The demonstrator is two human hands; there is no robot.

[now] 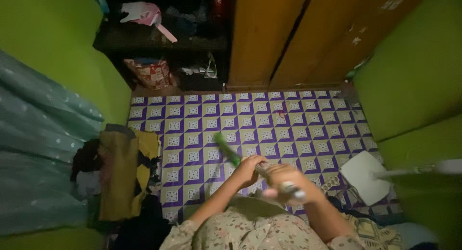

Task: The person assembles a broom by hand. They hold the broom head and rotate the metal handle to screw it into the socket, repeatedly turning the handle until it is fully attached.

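Note:
Both of my hands grip one long stick-like handle. Its green lower part (226, 148) slants up and to the left over the floor. My left hand (248, 169) is closed on the handle just below the green part. My right hand (287, 181) is closed on the metallic upper end, close to my body. The handle's far tip is blurred, and I cannot tell what is fixed to it. The floor (308, 120) has a purple, white and yellow square pattern.
Clothes and a yellow-brown bag (118, 170) are heaped at the left, beside a teal spotted curtain (38, 149). A white flat-based stand (368, 175) sits at the right. Wooden wardrobe doors (288, 38) and dark cluttered shelves (163, 38) stand at the back. The walls are green.

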